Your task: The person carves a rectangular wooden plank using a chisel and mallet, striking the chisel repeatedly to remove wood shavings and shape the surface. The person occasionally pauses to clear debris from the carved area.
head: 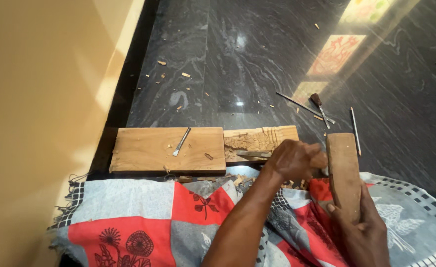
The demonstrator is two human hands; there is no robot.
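Observation:
My left hand (294,159) is closed around a metal chisel (251,154). Its blade lies against a carved wooden strip (260,138), which butts against the right end of a plain wooden plank (148,148). My right hand (361,227) grips the lower end of a thick wooden block (344,168), held upright just right of my left hand and close to the chisel's hidden handle end. A second chisel (182,141) lies loose on the plank.
A patterned red, grey and white cloth (129,212) covers my lap below the plank. Several thin metal tools (304,106) and a rod (355,129) lie on the dark polished floor (228,59), with wood chips scattered about. A beige wall (30,99) stands at the left.

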